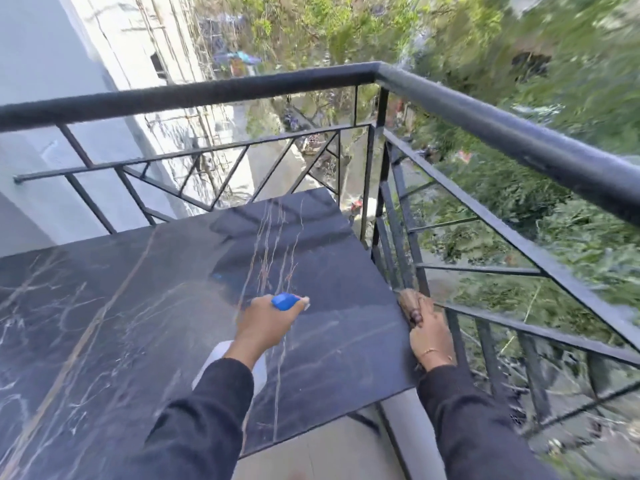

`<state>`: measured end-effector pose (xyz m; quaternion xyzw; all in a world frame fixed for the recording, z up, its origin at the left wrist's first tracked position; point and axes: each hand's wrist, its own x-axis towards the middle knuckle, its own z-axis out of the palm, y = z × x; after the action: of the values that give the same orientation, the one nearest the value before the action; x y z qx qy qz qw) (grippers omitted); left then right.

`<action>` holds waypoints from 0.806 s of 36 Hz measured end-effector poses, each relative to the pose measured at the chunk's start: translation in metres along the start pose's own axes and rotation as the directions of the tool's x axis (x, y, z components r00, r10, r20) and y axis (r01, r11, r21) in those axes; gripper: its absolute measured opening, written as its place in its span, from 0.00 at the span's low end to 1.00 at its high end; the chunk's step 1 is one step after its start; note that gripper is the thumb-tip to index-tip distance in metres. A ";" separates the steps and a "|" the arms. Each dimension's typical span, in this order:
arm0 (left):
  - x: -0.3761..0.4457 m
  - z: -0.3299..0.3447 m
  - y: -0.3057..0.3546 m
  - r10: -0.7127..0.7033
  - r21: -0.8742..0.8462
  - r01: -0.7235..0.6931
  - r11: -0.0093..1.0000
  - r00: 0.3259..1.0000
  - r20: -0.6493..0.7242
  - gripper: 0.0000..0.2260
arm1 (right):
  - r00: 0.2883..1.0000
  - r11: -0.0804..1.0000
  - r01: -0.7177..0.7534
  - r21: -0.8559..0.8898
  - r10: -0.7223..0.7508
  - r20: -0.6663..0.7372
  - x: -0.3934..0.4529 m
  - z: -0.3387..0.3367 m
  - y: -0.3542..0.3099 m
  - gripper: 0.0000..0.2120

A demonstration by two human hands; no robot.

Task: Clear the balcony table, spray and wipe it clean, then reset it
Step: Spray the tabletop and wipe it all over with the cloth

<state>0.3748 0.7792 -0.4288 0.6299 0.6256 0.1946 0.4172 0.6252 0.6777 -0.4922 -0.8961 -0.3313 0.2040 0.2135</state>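
Outdoors, left hand (265,322) is wrapped around a spray bottle (287,302), held over the black marble-look table (121,306); blue trigger head points away, white body partly hidden under the wrist. Right hand (429,332) rests at the table's right edge, fingers curled on a brown cloth (410,303) bunched against that edge, just beside the black metal railing (519,147). Both forearms in dark sleeves (207,410). Thin bracelet (431,351) on right wrist. Background blurred greenery.

Long dark sleeves (207,403); thin gold bracelet (430,351) on right wrist
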 end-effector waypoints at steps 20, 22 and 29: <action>-0.019 0.019 0.022 -0.013 0.131 0.025 0.991 0.995 -0.095 0.24 | 0.998 0.975 0.026 -0.222 -0.011 0.068 -0.019 -0.029 -0.007 0.28; -0.021 0.011 0.014 -0.045 0.158 0.064 0.985 0.992 -0.119 0.26 | 0.998 0.972 0.023 -0.234 -0.010 0.058 -0.019 -0.029 -0.008 0.28; -0.030 -0.015 -0.004 -0.122 0.100 0.147 0.984 0.969 -0.215 0.26 | 0.997 0.952 0.020 -0.305 -0.041 -0.063 -0.028 -0.024 -0.011 0.28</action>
<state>0.3568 0.7548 -0.4149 0.5851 0.7173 0.1943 0.3246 0.6121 0.6603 -0.4599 -0.9195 -0.3649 0.1167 0.0875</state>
